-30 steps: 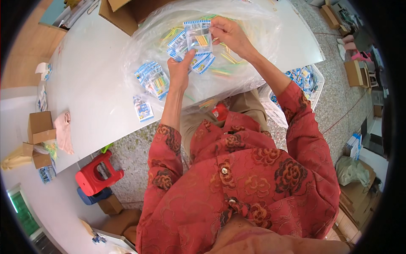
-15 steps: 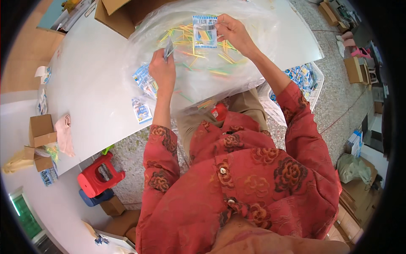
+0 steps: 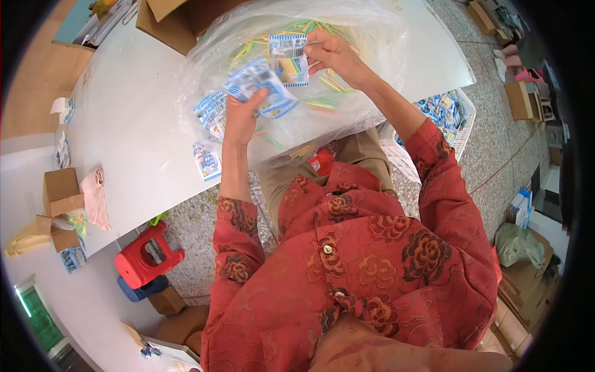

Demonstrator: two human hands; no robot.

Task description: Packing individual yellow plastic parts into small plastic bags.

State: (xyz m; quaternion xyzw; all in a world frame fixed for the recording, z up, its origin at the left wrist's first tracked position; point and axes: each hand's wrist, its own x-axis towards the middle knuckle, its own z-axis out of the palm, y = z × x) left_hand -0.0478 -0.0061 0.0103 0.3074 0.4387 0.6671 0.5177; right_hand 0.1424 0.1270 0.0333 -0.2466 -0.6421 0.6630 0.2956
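Your left hand (image 3: 240, 118) is raised over the white worktop (image 3: 130, 130), fingers clamped on a small fan of flat blue-and-white striped packets (image 3: 260, 87), glossy and rectangular, slightly blurred. Your right hand (image 3: 331, 53) sits further out, fingers pinched together on a single packet (image 3: 290, 59) of the same kind, held upright by its top edge; it has a striped header and coloured contents showing through. Both hands work above a big clear plastic bag (image 3: 372, 37), crinkled and shiny, spread on the worktop and holding thin loose sticks (image 3: 319, 102) in yellow, green and pink.

More striped packets (image 3: 209, 111) lie in a loose heap just left of your left wrist, partly under the bag film; one packet (image 3: 206, 162) lies alone near the worktop edge. The bag film veils much of what lies inside, so counts cannot be told.

A brown cardboard box (image 3: 180, 22) stands open at the far side, touching the bag. A white mesh basket (image 3: 455, 121) of similar packets sits to your right, beside your sleeve. On the left, small cardboard boxes (image 3: 62, 192) and a pink cloth (image 3: 96, 198) lie on a second white surface. A red plastic stool (image 3: 145, 257) stands on the speckled floor (image 3: 192, 235) below the worktop edge, a blue one (image 3: 142, 290) just beside it. Your red floral sleeves fill the lower frame.
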